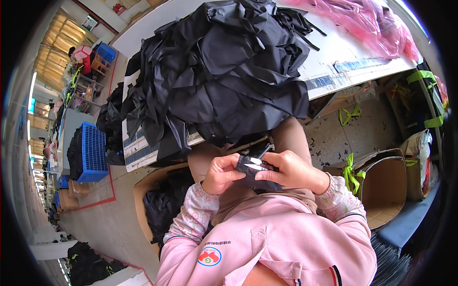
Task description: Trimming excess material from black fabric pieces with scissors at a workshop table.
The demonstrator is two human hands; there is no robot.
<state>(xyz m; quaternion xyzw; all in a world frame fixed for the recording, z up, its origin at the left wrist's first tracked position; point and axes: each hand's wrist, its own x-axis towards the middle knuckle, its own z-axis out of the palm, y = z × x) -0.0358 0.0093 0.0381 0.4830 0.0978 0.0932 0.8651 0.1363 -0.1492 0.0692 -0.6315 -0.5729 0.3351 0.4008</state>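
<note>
My left hand (222,173) pinches the edge of a small black fabric piece (243,164) above my lap, its thumb and fingers pressed together. Close beside it, my right hand (291,170) is closed around what look like small dark-handled thread snips (256,164). Their two pale pointed blades lie against the black fabric and point toward my left hand. The handles are mostly hidden by my right fingers. Just beyond both hands, a large heap of black fabric pieces (224,57) covers the table and hangs over its near edge.
The white table (329,62) also holds pink plastic sheeting (377,28) at the far right. A cardboard box of black fabric (167,205) stands left of my legs. An open cardboard box (384,190) is at right. A blue crate (94,152) stands further left.
</note>
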